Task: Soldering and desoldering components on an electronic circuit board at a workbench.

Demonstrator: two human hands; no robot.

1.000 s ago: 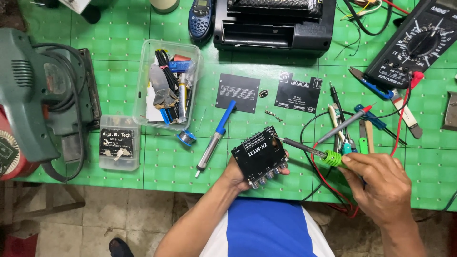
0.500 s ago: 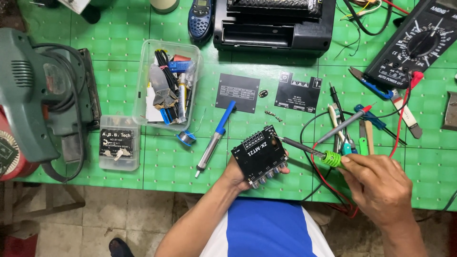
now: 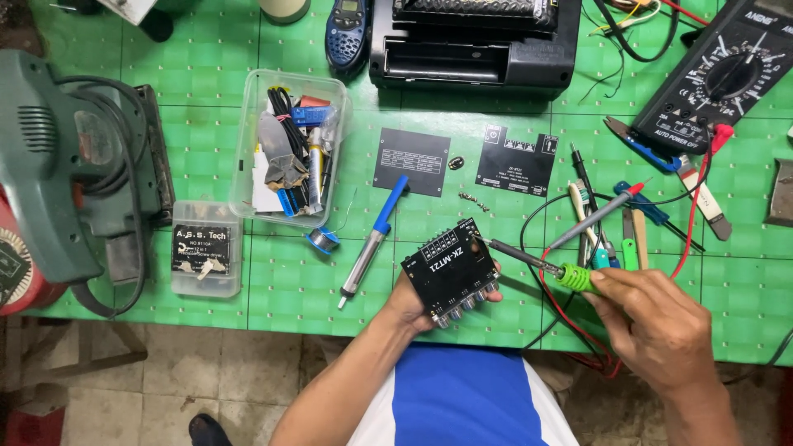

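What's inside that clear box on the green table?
The clear box holds a jumble: black cables, a blue part, a pale tube and grey scraps. Whatever lies beneath the pile is covered.

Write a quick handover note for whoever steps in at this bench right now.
Left hand: holds the black circuit board tilted at the edge of the green table.
Right hand: grips the soldering iron, tip at the board's upper right corner.
Nearby: blue desoldering pump, solder spool, multimeter.
Done: board in hand, iron at the corner.
Left: joint state too small to tell.
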